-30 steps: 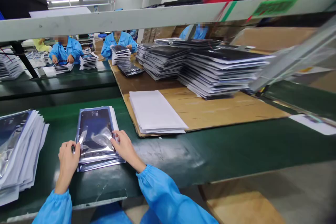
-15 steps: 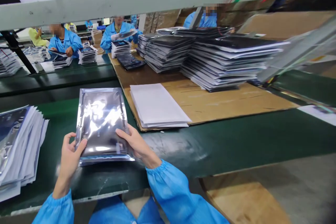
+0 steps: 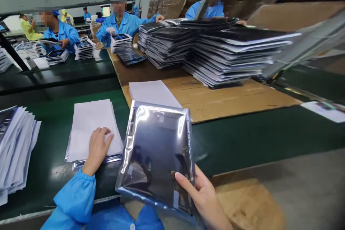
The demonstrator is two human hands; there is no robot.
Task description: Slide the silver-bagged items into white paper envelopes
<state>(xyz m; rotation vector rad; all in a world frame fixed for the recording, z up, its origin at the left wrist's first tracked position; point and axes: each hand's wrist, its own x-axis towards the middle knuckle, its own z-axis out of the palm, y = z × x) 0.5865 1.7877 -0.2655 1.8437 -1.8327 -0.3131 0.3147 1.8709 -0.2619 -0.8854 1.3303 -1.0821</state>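
Glossy packet (image 3: 156, 147) is clamped in the right grip (image 3: 203, 194); left grip (image 3: 99, 147), fingers apart, touches white paper (image 3: 90, 116); seemingly a lifting step, calling next for steady hold.

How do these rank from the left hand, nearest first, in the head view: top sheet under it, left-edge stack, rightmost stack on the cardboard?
1. Top sheet: directly beneath the left hand.
2. Left-edge stack: on the green table, to that hand's left.
3. Rightmost stack: on the cardboard, farther ahead and right.
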